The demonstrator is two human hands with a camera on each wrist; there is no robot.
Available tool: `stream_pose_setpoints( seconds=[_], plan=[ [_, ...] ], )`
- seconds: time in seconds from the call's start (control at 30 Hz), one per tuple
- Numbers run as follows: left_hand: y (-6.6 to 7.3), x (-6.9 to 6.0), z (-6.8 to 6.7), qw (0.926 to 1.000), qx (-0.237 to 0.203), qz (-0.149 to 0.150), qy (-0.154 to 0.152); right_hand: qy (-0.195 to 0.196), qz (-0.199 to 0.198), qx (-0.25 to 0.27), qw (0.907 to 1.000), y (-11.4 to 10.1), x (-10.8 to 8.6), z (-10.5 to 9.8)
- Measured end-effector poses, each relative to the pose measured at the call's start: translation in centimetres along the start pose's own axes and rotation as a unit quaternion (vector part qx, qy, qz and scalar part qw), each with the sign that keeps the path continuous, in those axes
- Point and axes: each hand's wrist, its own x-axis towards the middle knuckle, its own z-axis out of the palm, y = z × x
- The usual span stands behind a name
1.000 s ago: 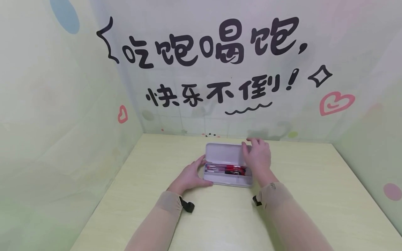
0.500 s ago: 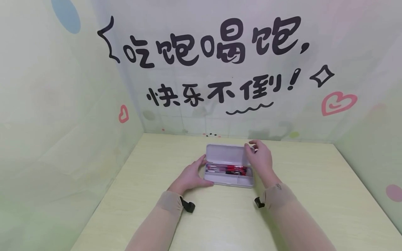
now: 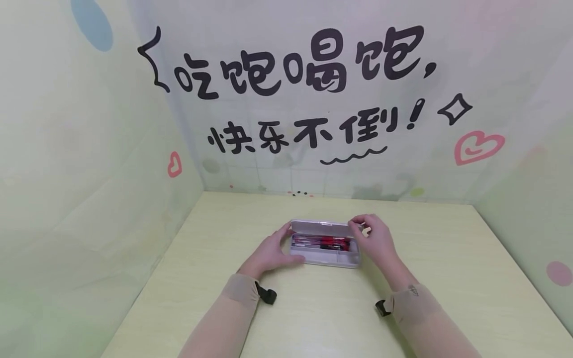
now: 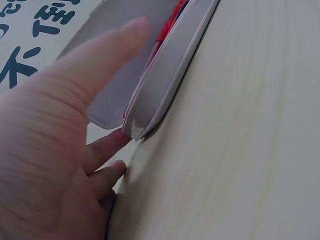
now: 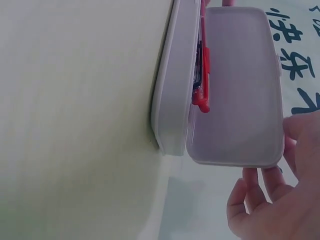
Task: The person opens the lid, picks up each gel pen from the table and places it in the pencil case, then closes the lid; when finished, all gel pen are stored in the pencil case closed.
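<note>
A pale lilac pencil case (image 3: 315, 255) lies on the table with its hinged lid (image 3: 320, 228) raised and tilted forward. Several pens (image 3: 329, 243) with clear barrels and red or black grips fill its rear compartment. My left hand (image 3: 268, 254) holds the case's left end, thumb at the front edge and a finger at the back corner. At the other end, my right hand (image 3: 377, 238) pinches the lid's upper right corner between thumb and fingers. The right wrist view shows the lid's inner face (image 5: 242, 90) and that thumb on its edge.
The light wood table (image 3: 322, 318) meets a printed back wall (image 3: 286, 174) with large black lettering. Side walls (image 3: 89, 199) stand to the left and right. Black straps (image 3: 267, 294) hang at both sleeve cuffs.
My right hand has taken the lid's corner and drawn it forward and down, so the lid leans more over the case. The left hand stays in place.
</note>
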Motion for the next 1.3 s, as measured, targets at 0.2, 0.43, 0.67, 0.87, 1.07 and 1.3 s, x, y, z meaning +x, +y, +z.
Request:
stream_pose_setpoints(
  seconds=[0.2, 0.43, 0.67, 0.87, 1.07, 1.3],
  plan=[
    [-0.4, 0.0, -0.2, 0.9967, -0.075, 0.018, 0.027, -0.034, -0.039, -0.012, 0.9986, 0.3, -1.9, -0.7],
    [-0.7, 0.1, -0.4, 0.9945, -0.094, 0.035, 0.030, -0.107, -0.071, -0.061, 0.9898, 0.4, -3.5, -1.2],
    [-0.7, 0.0, -0.5, 0.9965, -0.078, 0.026, 0.017, -0.145, -0.093, -0.105, 0.9794, 0.4, -4.2, -0.9],
    [-0.6, -0.1, -0.5, 0.9978, -0.061, 0.025, 0.005, -0.165, -0.108, -0.139, 0.9704, 0.5, -4.3, -0.6],
    [-0.7, 0.1, -0.4, 0.9985, -0.040, 0.037, -0.001, -0.157, -0.132, -0.167, 0.9644, 0.6, -4.4, -0.3],
    [-0.9, 0.3, -0.3, 0.9989, -0.013, 0.044, 0.000, -0.159, -0.122, -0.166, 0.9655, 0.3, -4.4, -0.2]
  ],
)
